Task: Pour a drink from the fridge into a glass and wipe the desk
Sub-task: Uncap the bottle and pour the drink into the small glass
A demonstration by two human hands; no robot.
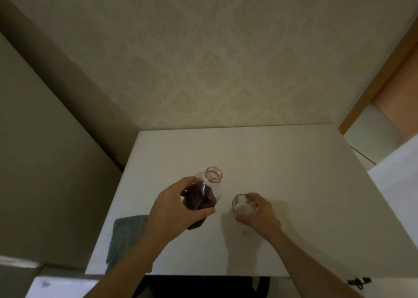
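Left hand (pixel 172 207) wrapped around an uncapped clear plastic bottle (pixel 202 196) of dark red drink, thumb across its front, mouth tipped toward 1 o'clock, held above the white desk (pixel 282 173). Right hand (pixel 260 211) curled round a small clear glass (pixel 244 205), standing upright on the desk just at 3 o'clock of the bottle, apart from it. Folded grey-green cloth (pixel 126 236) lying flat at 8 o'clock of the left hand, near the desk's left edge, partly hidden by the forearm. Patterned wallpaper (pixel 214 60) behind at 12 o'clock.
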